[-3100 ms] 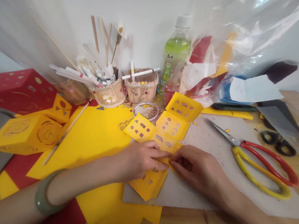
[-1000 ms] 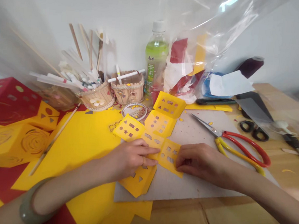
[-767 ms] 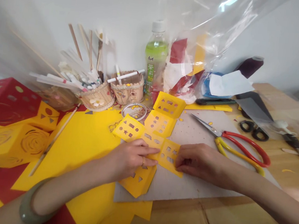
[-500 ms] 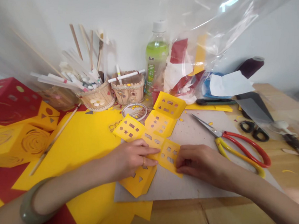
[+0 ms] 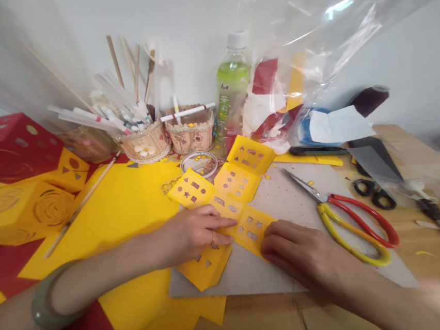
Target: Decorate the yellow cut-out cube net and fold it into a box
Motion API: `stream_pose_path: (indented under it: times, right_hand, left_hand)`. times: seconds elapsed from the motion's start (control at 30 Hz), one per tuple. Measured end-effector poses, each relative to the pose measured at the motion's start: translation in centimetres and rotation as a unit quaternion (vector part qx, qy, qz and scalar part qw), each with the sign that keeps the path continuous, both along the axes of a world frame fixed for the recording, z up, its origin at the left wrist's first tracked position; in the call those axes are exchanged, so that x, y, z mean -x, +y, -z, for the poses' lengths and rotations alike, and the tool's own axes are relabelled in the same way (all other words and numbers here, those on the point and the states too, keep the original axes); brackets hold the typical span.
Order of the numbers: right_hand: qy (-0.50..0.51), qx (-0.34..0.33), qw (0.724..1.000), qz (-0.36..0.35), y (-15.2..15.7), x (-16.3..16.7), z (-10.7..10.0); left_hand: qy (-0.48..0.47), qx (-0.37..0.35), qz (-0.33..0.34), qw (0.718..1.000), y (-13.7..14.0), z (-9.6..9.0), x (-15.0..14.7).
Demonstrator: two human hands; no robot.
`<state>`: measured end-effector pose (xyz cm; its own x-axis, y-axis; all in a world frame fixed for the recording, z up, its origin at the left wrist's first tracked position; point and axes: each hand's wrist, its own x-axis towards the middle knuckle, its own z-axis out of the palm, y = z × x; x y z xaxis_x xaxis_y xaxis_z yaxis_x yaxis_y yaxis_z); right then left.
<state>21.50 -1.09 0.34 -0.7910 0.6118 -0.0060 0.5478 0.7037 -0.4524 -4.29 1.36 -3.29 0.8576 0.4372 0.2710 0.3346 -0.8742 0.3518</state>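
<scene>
A yellow card box net [image 5: 234,196] lies unfolded, its panels pierced with small stars, triangles, rectangles and rounds. My left hand [image 5: 194,232] rests on its lower middle, two fingers stretched toward the right-hand panel and hiding part of the card. At that panel's outer edge, my right hand [image 5: 297,247] has its fingers bent together over the card; the thumb is hidden. Beneath the net is a grey board [image 5: 267,278]. Scissors [image 5: 328,197] with one red and one yellow handle lie on it, right of the net.
Yellow sheets [image 5: 135,198] spread out on the left beside red and yellow boxes [image 5: 15,150]. Wooden-stick pots [image 5: 144,145] of pens, a green drink bottle [image 5: 231,83] and a clear plastic bag [image 5: 283,77] stand along the wall. Black-handled scissors [image 5: 375,193] lie at right.
My right hand has turned so its back faces up more, its fingers now bent over the panel's edge instead of pinching at the side. My left hand stays on the net.
</scene>
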Motion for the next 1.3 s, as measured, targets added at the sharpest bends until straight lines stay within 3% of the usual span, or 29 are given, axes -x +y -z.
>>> stream_pose_path:
  times: [0.2,0.4,0.57,0.67,0.77,0.9,1.13,1.27,1.3]
  right_hand:
    - [-0.076,-0.072,0.994,-0.035,0.0,0.3,0.7]
    - [-0.056,-0.021,0.994,0.090,1.1,0.4,0.2]
    - [0.010,-0.045,0.981,0.186,2.6,0.1,0.7]
    - [0.031,-0.040,0.961,0.272,3.4,-0.9,0.5]
    - [0.081,0.024,0.935,0.346,4.1,-2.4,-0.9]
    - [0.272,0.092,0.852,0.437,6.0,-5.2,-3.6]
    - [0.410,-0.025,0.771,0.487,9.9,-7.6,-8.0]
    - [0.467,-0.139,0.756,0.437,10.2,-5.4,-11.4]
    - [0.474,-0.197,0.760,0.399,10.4,-4.5,-12.5]
  left_hand:
    - [-0.019,-0.008,-0.005,1.000,-0.1,0.0,-0.3]
    - [-0.021,-0.017,0.005,1.000,0.0,0.1,-0.3]
    - [-0.006,-0.010,0.003,1.000,0.0,0.5,-0.1]
    - [0.010,-0.005,0.012,1.000,0.0,0.7,0.0]
    - [0.004,-0.003,0.007,1.000,0.0,0.7,0.0]
    - [-0.016,-0.013,0.011,1.000,0.0,0.6,-0.2]
    - [-0.051,-0.029,0.001,0.998,-0.1,1.0,-0.5]
    - [-0.043,-0.037,0.000,0.998,0.0,1.3,-0.6]
    - [-0.039,-0.037,0.000,0.999,0.0,1.4,-0.7]
